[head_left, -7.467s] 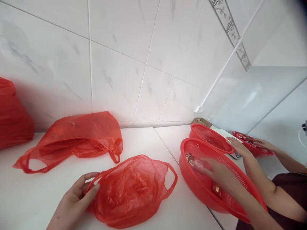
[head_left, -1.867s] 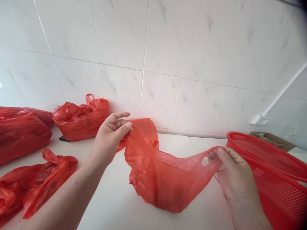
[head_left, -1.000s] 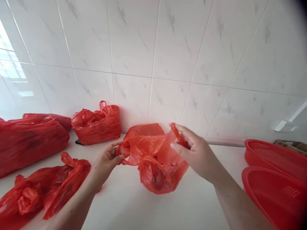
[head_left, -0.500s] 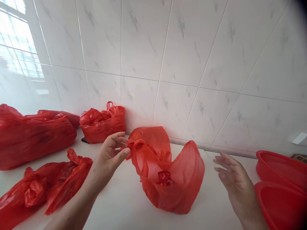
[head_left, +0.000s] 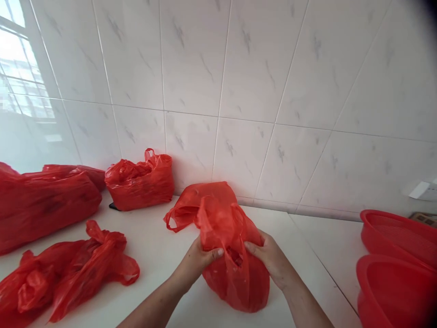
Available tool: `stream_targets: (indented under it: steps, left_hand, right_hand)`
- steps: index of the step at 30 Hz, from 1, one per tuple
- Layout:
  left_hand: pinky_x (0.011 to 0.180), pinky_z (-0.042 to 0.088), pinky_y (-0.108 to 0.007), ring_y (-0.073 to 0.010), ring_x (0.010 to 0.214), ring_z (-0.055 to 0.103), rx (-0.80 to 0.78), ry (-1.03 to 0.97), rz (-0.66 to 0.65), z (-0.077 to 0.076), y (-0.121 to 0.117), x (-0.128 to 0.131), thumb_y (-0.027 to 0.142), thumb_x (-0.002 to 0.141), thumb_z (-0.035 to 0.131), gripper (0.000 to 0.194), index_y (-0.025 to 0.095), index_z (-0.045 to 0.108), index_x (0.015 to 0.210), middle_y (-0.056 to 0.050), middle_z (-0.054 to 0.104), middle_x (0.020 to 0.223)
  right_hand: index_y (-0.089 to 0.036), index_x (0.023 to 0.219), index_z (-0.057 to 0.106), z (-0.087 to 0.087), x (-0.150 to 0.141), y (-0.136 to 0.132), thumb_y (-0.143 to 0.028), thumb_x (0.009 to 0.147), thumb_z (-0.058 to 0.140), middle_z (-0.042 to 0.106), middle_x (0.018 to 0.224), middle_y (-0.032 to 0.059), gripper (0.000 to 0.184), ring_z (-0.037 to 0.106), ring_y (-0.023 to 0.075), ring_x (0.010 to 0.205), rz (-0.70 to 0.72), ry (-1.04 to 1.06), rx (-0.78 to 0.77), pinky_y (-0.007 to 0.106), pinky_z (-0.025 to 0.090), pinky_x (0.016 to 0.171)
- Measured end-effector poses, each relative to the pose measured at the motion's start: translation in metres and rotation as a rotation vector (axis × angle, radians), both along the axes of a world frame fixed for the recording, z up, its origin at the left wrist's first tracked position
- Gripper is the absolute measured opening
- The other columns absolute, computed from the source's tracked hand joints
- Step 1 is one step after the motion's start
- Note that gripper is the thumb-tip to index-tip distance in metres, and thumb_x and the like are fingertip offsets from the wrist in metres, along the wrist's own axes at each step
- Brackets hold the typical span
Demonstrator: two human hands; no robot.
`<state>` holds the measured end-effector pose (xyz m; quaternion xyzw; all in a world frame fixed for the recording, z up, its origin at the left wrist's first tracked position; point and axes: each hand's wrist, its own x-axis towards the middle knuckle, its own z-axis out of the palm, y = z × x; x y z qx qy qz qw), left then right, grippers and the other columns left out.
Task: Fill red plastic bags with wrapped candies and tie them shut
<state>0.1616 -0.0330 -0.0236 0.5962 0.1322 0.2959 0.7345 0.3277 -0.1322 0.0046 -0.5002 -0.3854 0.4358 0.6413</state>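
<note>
In the middle of the white table, a red plastic bag (head_left: 239, 282) stands with its upper part gathered inward. My left hand (head_left: 196, 262) grips its left side, thumb on the front of the plastic. On the opposite side my right hand (head_left: 268, 257) holds it the same way. Between the thumbs a narrow gap in the bag shows a bit of shiny dark red inside. Just behind, against the wall, lies another thin red plastic bag (head_left: 191, 200), its handle loop toward the left; the held bag partly covers it.
Knotted red bags (head_left: 82, 269) lie at the front left. A large full red bag (head_left: 44, 205) and a smaller one (head_left: 139, 182) stand along the tiled wall (head_left: 191, 136). Two red plastic baskets (head_left: 392, 291) are at the right, near a table seam.
Both hands have come inward onto the bag's sides. Its wide-spread mouth is now drawn together, hiding most of the contents. The view has shifted slightly.
</note>
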Motion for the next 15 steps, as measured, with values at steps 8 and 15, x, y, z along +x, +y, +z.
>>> stream_targets:
  steps: [8, 15]
  left_hand:
    - [0.080, 0.051, -0.031, -0.0223, 0.088, 0.068, -0.690, -0.090, 0.113, -0.030, 0.004, 0.019, 0.033, 0.081, 0.063, 0.023, 0.017, 0.063, 0.098, -0.008, 0.072, 0.094]
    - [0.077, 0.052, -0.033, -0.0236, 0.080, 0.069, -0.777, -0.071, 0.077, -0.055, -0.005, 0.025, 0.026, 0.079, 0.055, 0.011, 0.017, 0.061, 0.080, -0.007, 0.071, 0.076]
  right_hand:
    - [-0.025, 0.079, 0.064, -0.021, 0.029, -0.009, -0.032, 0.073, 0.072, 0.067, 0.084, -0.0015, 0.011, 0.062, 0.0163, 0.087, -0.192, 0.547, 0.202, 0.033, 0.050, 0.083]
    - [-0.021, 0.097, 0.061, -0.044, -0.008, 0.003, -0.053, 0.086, 0.047, 0.027, 0.047, -0.0092, 0.036, 0.024, 0.0072, 0.043, -0.038, 0.180, 0.054, 0.021, 0.031, 0.047]
